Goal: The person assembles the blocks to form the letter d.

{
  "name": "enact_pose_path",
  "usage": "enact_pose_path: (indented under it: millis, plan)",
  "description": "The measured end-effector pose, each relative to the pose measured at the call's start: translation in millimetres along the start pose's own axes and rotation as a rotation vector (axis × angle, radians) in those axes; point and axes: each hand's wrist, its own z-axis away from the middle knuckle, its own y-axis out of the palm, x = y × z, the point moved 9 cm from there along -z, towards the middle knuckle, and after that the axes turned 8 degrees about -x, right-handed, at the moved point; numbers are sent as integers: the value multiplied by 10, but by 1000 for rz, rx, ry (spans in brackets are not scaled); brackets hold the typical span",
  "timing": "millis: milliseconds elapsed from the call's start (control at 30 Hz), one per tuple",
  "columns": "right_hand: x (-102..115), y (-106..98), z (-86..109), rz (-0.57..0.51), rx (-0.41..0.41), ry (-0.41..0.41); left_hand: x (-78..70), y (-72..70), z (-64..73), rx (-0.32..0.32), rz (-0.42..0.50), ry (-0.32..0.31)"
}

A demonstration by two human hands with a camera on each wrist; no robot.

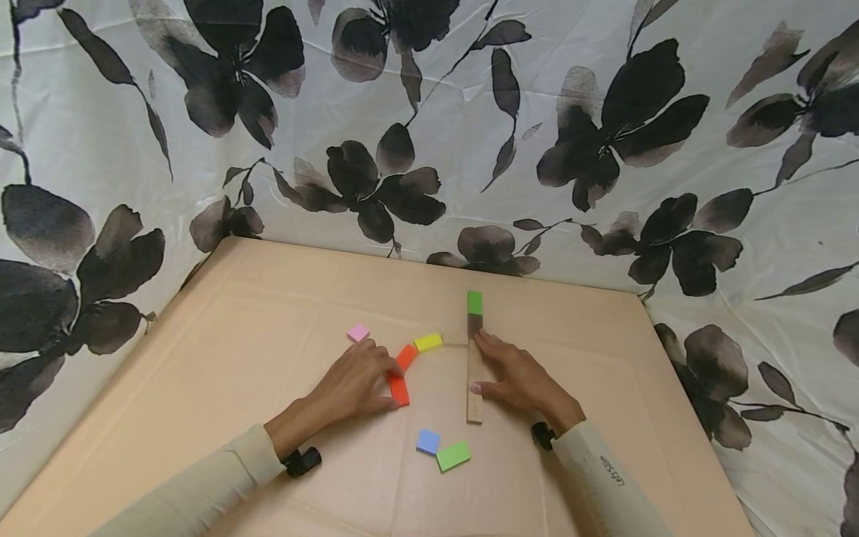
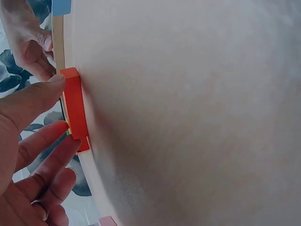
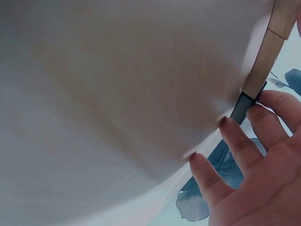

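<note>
My left hand (image 1: 359,379) pinches a red block (image 1: 399,390) lengthwise, thumb at its near end and fingertips at the other. Touching that end is an orange-red block (image 1: 406,356), set at an angle. A yellow block (image 1: 428,342) lies just beyond it. My right hand (image 1: 520,373) rests along the right side of a straight row, its thumb and fingers extended and touching. This row has a green block (image 1: 475,303) at the far end, a dark block (image 1: 474,325), then plain wooden blocks (image 1: 474,403); the right wrist view shows a seam between the wooden ones.
A pink block (image 1: 359,333) lies beyond the left hand's fingers. Closer to me, a blue block (image 1: 428,441) and a light green block (image 1: 453,456) sit corner to corner. All stand on a tan board (image 1: 302,298), with floral cloth (image 1: 470,112) behind and beside it.
</note>
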Motion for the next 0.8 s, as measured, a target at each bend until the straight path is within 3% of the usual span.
enact_pose_path:
  millis: [800]
  plan:
    - [-11,4,5,-6,-5,-6,-16,44,-27,18,-11,5]
